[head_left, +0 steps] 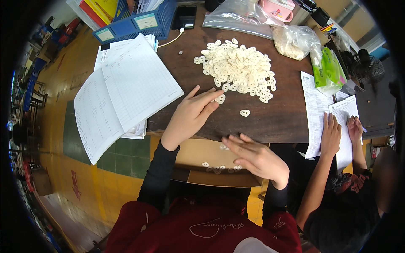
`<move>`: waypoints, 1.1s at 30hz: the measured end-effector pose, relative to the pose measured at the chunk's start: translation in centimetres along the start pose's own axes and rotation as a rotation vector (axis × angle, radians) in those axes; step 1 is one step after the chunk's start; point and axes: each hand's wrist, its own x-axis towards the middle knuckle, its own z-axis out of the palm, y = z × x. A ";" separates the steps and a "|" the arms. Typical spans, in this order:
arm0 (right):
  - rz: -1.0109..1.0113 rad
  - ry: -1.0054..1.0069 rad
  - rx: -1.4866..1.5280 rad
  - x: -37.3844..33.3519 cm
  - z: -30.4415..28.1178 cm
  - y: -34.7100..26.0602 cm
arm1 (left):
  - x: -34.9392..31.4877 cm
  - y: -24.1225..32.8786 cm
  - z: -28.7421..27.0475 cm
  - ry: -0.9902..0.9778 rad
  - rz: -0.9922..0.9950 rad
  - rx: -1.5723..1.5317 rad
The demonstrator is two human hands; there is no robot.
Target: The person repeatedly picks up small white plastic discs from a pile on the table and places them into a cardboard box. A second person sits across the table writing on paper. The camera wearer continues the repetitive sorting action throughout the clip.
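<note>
A heap of small flat cream pieces with holes (238, 67), like buttons, is spread on the dark wooden table (287, 114). My left hand (192, 114) lies at the near left side of the heap, fingers stretched out, its index fingertip touching or just above a piece (220, 99) there. One single piece (244, 113) rests apart, closer to the table's front edge. Over the open cardboard box (194, 151) below that edge is my right hand (257, 158), its fingers extended and apart. Several pieces (217, 169) are inside the box, and another shows beside the right fingertips.
An open notebook (130, 92) and a blue file basket (147, 25) stand left, near a phone (184, 17) on a cable. Clear plastic bags (295, 40) and a green packet (329, 71) are at the back right. A co-worker's hands (331, 135) rest on papers at right.
</note>
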 end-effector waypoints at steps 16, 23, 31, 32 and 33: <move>0.050 0.328 -0.393 5.6 1.8 0.5 | 0.0 -0.6 -1.0 0.106 -0.147 -0.528; 0.019 0.128 -0.170 3.1 1.8 -0.2 | -0.2 -0.6 -1.3 0.120 -0.156 -0.487; -0.056 0.083 0.099 0.0 -1.6 0.0 | -0.2 -0.5 -1.3 0.051 -0.176 -0.440; 0.033 0.164 0.020 0.1 -1.9 0.1 | -0.1 -0.5 -1.1 -0.001 -0.180 -0.413; 0.122 0.237 -0.071 0.2 -2.0 0.3 | 0.0 -0.4 -1.0 -0.044 -0.166 -0.387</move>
